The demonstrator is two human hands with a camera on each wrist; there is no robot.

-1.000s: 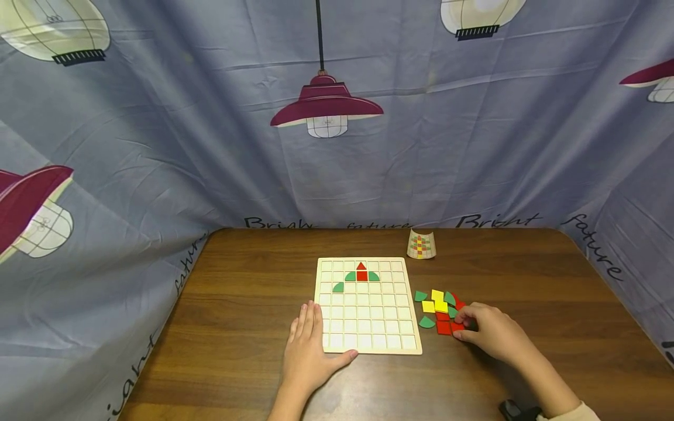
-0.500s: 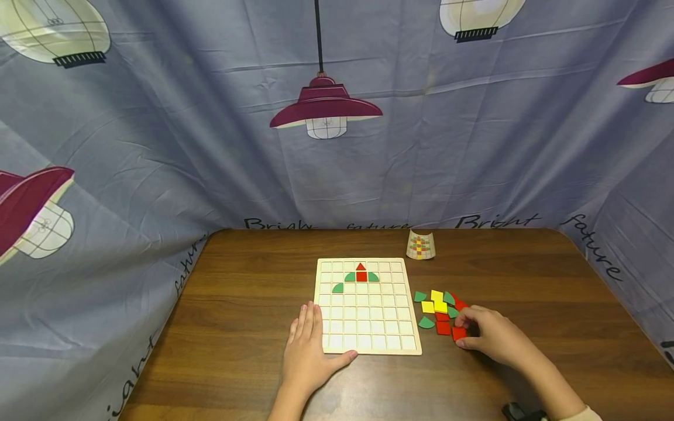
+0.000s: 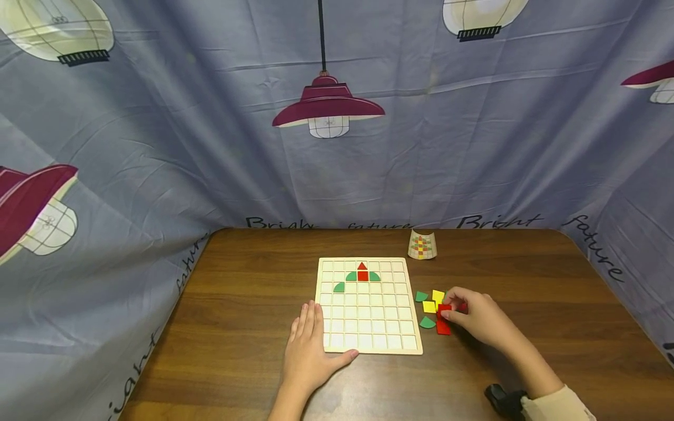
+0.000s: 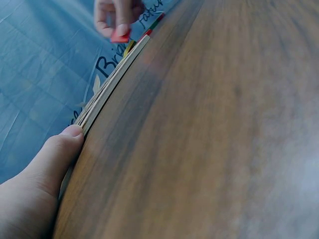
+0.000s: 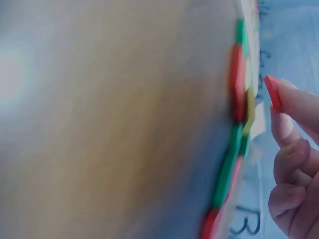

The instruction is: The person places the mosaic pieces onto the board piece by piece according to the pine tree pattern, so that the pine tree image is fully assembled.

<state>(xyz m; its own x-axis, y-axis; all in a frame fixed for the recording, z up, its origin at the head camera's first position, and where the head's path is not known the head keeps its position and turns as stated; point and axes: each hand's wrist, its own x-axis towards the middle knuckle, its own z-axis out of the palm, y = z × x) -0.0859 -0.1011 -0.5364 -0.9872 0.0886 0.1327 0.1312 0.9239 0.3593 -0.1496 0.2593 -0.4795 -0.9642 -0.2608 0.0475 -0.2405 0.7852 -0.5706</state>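
Right hand [image 3: 471,316]: thumb and fingers clamped on 1 red tile [image 3: 445,309], which is right of the grid board [image 3: 368,318] and raised above the loose pieces there. Left hand [image 3: 305,354]: at the board's near left corner, fingers extended along the left edge, thumb spread apart from them and touching the near edge.

On the board, toward its far edge: 1 red triangle [image 3: 361,266], 1 red square [image 3: 363,276] just nearer, and 3 green quarter-rounds [image 3: 374,276]; 2 flank the square, the 3rd sits 1 row nearer, to the left.

Loose, right of the board: yellow squares [image 3: 429,307], green pieces [image 3: 427,323], red pieces [image 3: 443,328]; some partly hidden by the right hand. Curved pattern card [image 3: 422,245]: beside the board's far right corner.
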